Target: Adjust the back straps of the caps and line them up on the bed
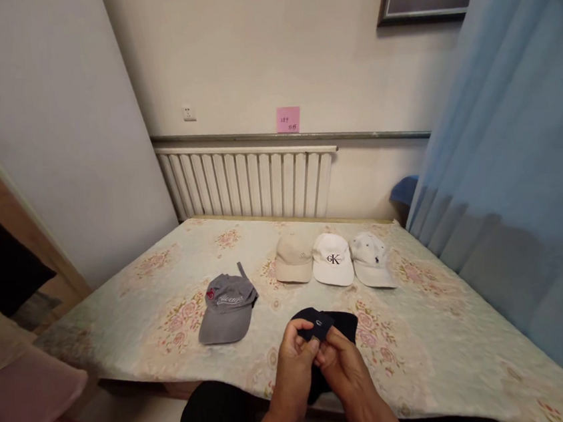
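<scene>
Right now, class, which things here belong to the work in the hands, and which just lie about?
In hand:
- black cap, pinched at its back strap
- left hand
- right hand

Lying about on the floral bedspread:
- grey cap
- beige cap
- white cap with black letters
- plain white cap

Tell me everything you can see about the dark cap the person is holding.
The dark cap looks black or navy, of soft cloth, and lies on the near edge of the floral bed cover, partly hanging over it. Both hands work at its back strap: the left hand and the right hand pinch a small strap end with a light mark on it. The hands hide much of the cap, so its brim and front are not visible. It sits apart from the grey cap.
</scene>
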Available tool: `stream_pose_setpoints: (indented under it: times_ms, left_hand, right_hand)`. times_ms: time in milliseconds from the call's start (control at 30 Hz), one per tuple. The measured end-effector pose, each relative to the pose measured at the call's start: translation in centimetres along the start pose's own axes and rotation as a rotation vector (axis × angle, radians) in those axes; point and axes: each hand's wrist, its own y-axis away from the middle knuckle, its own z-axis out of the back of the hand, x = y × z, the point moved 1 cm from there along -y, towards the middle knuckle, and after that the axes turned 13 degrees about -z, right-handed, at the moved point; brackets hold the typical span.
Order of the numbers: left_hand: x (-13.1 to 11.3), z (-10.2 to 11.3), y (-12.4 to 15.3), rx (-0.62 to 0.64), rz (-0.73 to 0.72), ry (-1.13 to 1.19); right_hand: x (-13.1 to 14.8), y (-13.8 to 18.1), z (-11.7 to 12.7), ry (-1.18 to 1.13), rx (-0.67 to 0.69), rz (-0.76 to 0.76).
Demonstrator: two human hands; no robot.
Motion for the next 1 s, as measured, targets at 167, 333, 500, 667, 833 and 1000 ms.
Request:
stream_pose_setpoints:
  times_ms: [167,333,500,667,833,1000]
  left_hand:
    - [-1.1,0.5,0.0,0.114,0.011,0.007]
    - [-1.7,0.9,0.0,0.192,0.048,0.001]
    - [-1.8,0.6,0.0,0.240,0.058,0.094]
    - [-2.6,0.1,0.1,0.258,0.065,0.279]
    - [-2.9,-0.2,0.2,0.283,0.068,0.305]
    - [-2.5,-0.4,0.4,0.257,0.066,0.289]
  right_hand:
    - [0.6,-0.1,-0.4,0.089,0.047,-0.014]
    - [1.2,0.6,-0.5,0.093,0.076,0.012]
    - [2.0,1.3,-0.6,0.118,0.140,0.019]
    - [2.7,2.3,-1.2,0.182,0.223,0.025]
    - [3.2,3.2,-1.8,0.268,0.267,0.013]
    - [3.3,3.7,-1.7,0.298,0.275,-0.005]
